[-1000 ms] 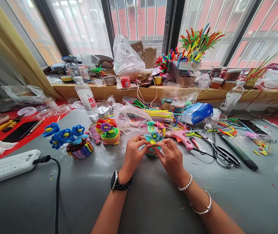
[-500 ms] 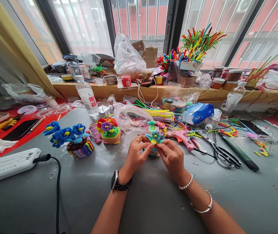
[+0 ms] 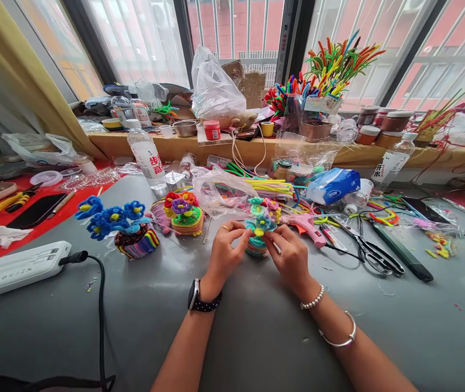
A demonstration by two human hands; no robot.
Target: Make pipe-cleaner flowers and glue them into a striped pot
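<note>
- The pipe-cleaner flower pot (image 3: 258,227) stands upright on the grey bench (image 3: 232,337), mid-frame and just in front of the person. Its long axis is vertical, with the blooms pointing up.
- The left hand (image 3: 225,251) pinches the pot's left side between thumb and forefinger. The right hand (image 3: 292,257) does the same on the right, with the other fingers curled.
- The fingertips cover much of the pot's coiled base. Exactly which stem or petal each hand grips is hard to make out.
- The pot is fuzzy and made of wound teal and orange bands, topped by small turquoise, pink and yellow flowers.
- A pink glue gun (image 3: 306,224) lies just to the right, with black scissors (image 3: 369,253) beyond it.
- A crinkled clear plastic bag (image 3: 220,193) sits behind the pot.
- A blue-flowered pot (image 3: 128,228) stands well to the left.
</note>
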